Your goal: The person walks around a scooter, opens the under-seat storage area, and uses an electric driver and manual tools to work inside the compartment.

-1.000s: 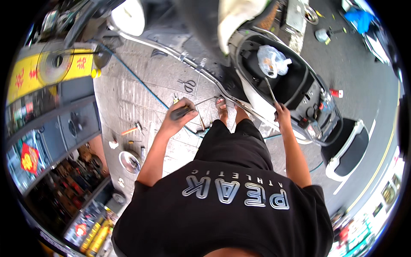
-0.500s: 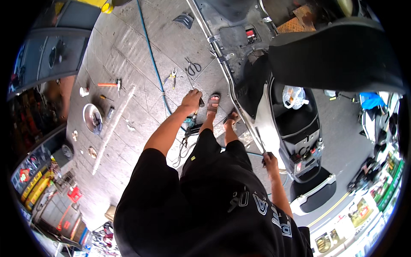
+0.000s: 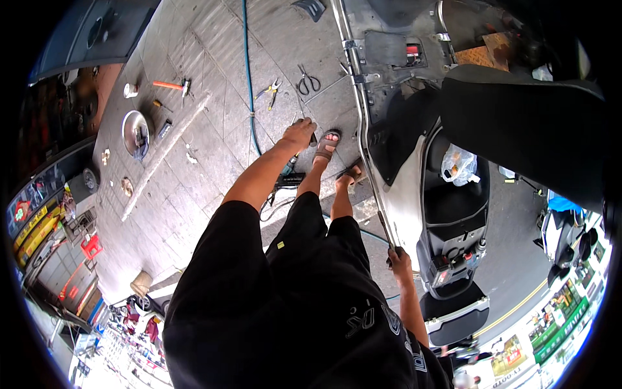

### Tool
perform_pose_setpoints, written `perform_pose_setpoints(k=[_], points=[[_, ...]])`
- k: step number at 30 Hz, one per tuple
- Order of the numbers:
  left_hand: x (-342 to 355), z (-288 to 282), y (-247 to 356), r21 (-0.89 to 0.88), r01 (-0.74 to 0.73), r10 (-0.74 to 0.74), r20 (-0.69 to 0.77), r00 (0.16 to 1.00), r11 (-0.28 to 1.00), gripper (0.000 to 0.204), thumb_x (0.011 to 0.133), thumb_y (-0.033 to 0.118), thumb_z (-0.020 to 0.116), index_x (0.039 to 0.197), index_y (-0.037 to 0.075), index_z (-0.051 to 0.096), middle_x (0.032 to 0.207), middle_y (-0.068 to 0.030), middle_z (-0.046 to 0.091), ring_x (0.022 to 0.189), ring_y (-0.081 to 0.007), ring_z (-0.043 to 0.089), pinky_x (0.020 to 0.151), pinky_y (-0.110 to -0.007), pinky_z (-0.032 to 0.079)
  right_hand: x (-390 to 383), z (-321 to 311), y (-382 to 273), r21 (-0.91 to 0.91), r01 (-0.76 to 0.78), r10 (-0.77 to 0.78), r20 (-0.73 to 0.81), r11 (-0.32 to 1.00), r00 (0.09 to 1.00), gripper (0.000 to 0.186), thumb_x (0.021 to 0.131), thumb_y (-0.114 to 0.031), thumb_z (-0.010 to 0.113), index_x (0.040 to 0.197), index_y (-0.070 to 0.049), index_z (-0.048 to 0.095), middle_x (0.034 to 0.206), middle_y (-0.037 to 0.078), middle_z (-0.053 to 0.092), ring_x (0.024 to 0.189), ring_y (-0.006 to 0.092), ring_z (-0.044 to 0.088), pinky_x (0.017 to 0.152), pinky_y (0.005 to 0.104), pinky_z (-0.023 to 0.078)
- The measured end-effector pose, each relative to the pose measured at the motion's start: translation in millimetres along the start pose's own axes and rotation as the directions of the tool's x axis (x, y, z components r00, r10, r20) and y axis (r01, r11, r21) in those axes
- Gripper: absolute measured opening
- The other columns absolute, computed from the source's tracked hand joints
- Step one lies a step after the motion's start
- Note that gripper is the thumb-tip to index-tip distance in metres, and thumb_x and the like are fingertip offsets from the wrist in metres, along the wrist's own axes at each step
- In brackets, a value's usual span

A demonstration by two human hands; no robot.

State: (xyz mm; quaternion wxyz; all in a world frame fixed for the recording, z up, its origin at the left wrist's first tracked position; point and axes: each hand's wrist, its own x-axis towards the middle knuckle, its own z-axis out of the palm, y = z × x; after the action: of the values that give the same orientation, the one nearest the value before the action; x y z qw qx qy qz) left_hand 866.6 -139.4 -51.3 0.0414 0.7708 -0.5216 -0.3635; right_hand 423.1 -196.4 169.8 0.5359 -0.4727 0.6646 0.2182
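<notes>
My left hand [image 3: 300, 133] is closed round a tool with a dark handle [image 3: 313, 140], held over the floor by my left foot; its working end is hard to make out. Lower right, my right hand [image 3: 401, 264] is closed at the rear end of a long silver metal tube [image 3: 365, 133] along the side of a scooter. Its fingertips are partly hidden, and something dark shows beside them. The scooter's black seat [image 3: 518, 110] is raised, and a clear plastic bag [image 3: 459, 165] lies in the storage space under it. A teal power tool [image 3: 289, 167] lies on the floor below my left forearm.
Pliers [image 3: 273, 91] and black-handled scissors [image 3: 308, 80] lie ahead on the paving. A blue hose [image 3: 249, 71] crosses the floor. Farther left are an orange-handled hammer [image 3: 172, 85], a metal bowl [image 3: 136, 129] and a white cup [image 3: 131, 90]. Other scooters stand at right.
The view has shifted, so the scooter and floor tools sit elsewhere in the picture. Both hands stay closed, the left on the dark-handled tool, the right at the tube's end.
</notes>
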Motion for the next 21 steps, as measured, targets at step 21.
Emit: perform_pose_setpoints(k=[21], points=[[-75.9, 156.3, -24.6, -0.838, -0.031, -0.733, 0.457, 0.504, -0.544, 0.024, 0.089, 0.034, 0.05, 0.101, 0.013, 0.053, 0.074, -0.0008, 0.048, 0.059, -0.0142, 0.051, 0.049, -0.028, 0.046, 36.5, -52.1, -10.8, -0.306, 0.158, -0.111, 0.166, 0.939, 0.98, 0.024, 0.087, -0.024, 0.053, 0.086, 0.0, 0.057, 0.061, 0.004, 0.054, 0.049, 0.0099, 0.05, 0.042, 0.0241, 0.041]])
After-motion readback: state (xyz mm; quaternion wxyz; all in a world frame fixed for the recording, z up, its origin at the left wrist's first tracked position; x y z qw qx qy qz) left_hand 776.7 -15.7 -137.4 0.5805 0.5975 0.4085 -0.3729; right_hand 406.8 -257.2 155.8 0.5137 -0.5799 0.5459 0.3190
